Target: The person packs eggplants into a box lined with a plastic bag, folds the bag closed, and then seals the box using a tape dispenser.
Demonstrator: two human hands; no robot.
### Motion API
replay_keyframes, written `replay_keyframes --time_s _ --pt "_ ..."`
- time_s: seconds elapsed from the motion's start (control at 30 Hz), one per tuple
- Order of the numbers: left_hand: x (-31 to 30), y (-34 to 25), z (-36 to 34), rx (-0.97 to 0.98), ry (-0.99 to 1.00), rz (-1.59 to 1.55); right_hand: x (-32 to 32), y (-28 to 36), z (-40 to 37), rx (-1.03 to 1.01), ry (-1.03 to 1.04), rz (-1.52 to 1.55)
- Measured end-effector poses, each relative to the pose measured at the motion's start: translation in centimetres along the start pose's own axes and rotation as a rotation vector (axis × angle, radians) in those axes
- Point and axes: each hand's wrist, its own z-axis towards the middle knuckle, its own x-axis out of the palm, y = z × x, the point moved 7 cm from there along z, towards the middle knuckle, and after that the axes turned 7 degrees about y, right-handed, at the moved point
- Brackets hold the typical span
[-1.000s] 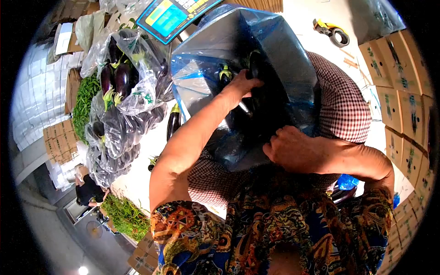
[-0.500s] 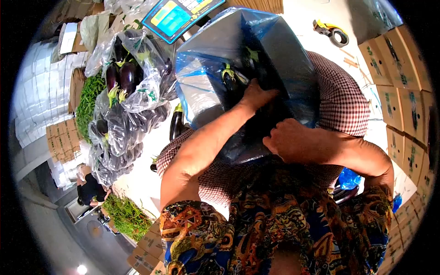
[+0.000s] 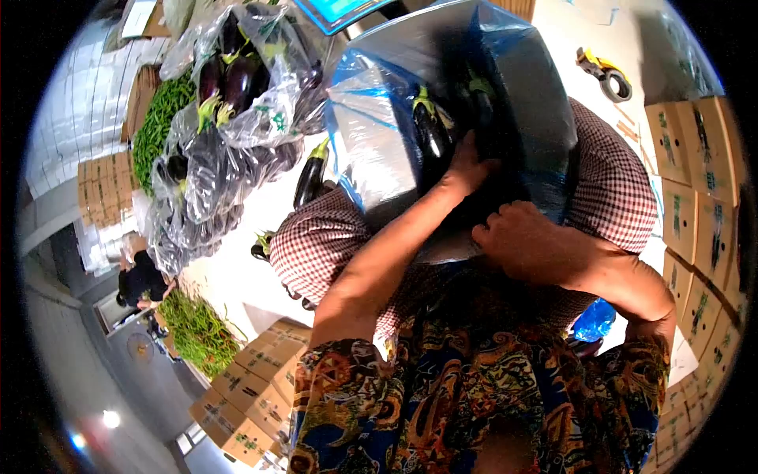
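A box lined with a blue plastic bag (image 3: 379, 154) stands between my knees, with dark eggplants (image 3: 430, 130) in its shadowed inside. My left hand (image 3: 467, 167) reaches in, its visible fingers apart and close to the eggplants; deep shadow hides the rest of the fingers. At the near rim, my right hand (image 3: 521, 241) is closed with its knuckles up, gripping the bag's edge. A single eggplant (image 3: 312, 175) lies outside, left of the bag.
Clear bags of eggplants (image 3: 237, 79) lie at left beside green peppers (image 3: 162, 126). A blue scale (image 3: 339, 12) stands at the top, a yellow tape dispenser (image 3: 606, 71) at upper right. Cartons (image 3: 695, 205) are stacked at right. A person (image 3: 142, 276) works far left.
The camera view has shifted, so the surroundings sit further left and up or right. My left hand remains inside the bag and my right hand at its near rim; more of an eggplant shows.
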Motion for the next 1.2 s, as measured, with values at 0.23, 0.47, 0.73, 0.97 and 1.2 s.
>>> replay_keyframes --time_s 0.23,0.47,0.73,0.97,1.2 --pt "-11.4 -14.1 -8.0 0.04 -0.132 -0.214 -0.7 -0.3 0.3 0.052 -0.028 0.042" --pt "-23.9 -20.8 -29.4 0.435 -0.181 -0.83 -2.7 1.2 0.3 0.007 0.001 0.136" --pt "-18.6 9.9 -49.2 -0.433 -1.251 -1.306 -7.6 2.2 1.9 -0.029 0.009 0.636" --pt "-15.6 21.2 -47.3 -0.857 -1.262 -1.037 -6.5 -0.9 5.5 0.228 -0.034 0.559" --pt "-18.5 41.1 -44.2 -0.921 -1.124 -0.813 -4.6 -4.0 5.8 0.315 -0.007 0.47"
